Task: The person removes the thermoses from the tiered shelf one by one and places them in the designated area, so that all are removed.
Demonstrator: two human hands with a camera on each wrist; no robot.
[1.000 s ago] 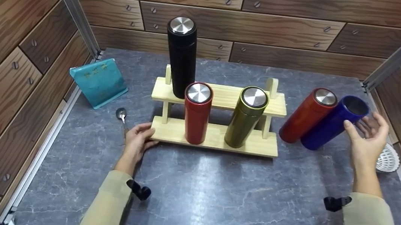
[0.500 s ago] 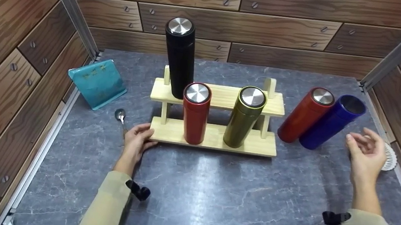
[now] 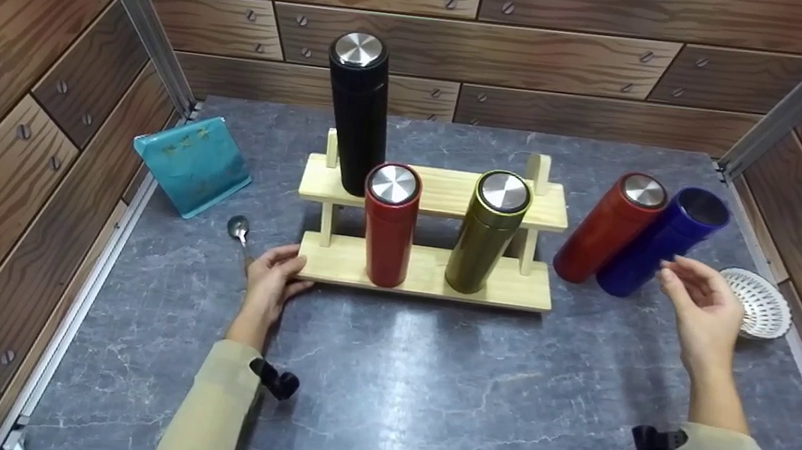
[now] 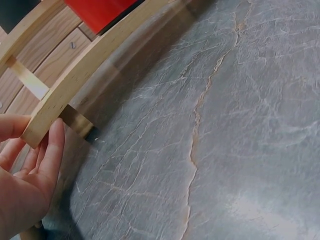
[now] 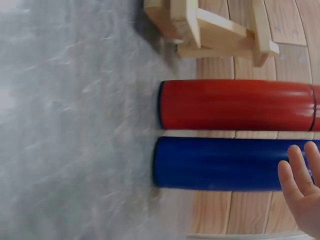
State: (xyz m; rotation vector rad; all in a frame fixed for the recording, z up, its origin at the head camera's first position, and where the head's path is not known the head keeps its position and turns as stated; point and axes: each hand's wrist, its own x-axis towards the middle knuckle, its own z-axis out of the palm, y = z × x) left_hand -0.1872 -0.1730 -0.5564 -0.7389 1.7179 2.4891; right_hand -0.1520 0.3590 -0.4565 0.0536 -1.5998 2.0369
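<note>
My left hand [image 3: 270, 282] grips the left end of the lower board of a two-tier wooden rack [image 3: 430, 266]; in the left wrist view its fingers reach under the board's end [image 4: 60, 97]. A black thermos [image 3: 361, 126] stands on the upper tier. On the lower tier are a red thermos [image 3: 389, 246] and an olive-green thermos [image 3: 477, 256], upright and apart. Right of the rack, a second red thermos [image 3: 605, 233] stands beside a blue thermos [image 3: 664, 236], whose top looks dark. My right hand [image 3: 709, 313], fingers loosely bent, holds nothing close by the blue thermos.
A white woven basket [image 3: 765, 308] sits at the right edge, partly behind my right hand. On the left stand a teal pouch [image 3: 196, 165] and, nearer, a spoon [image 3: 239, 228] by my left hand. Wood-patterned walls [image 3: 563, 62] enclose the grey tabletop [image 3: 472, 392].
My right hand has come away from the top of the blue thermos, moved down toward me, then shifted left. More of the white basket shows. My left hand stays on the rack.
</note>
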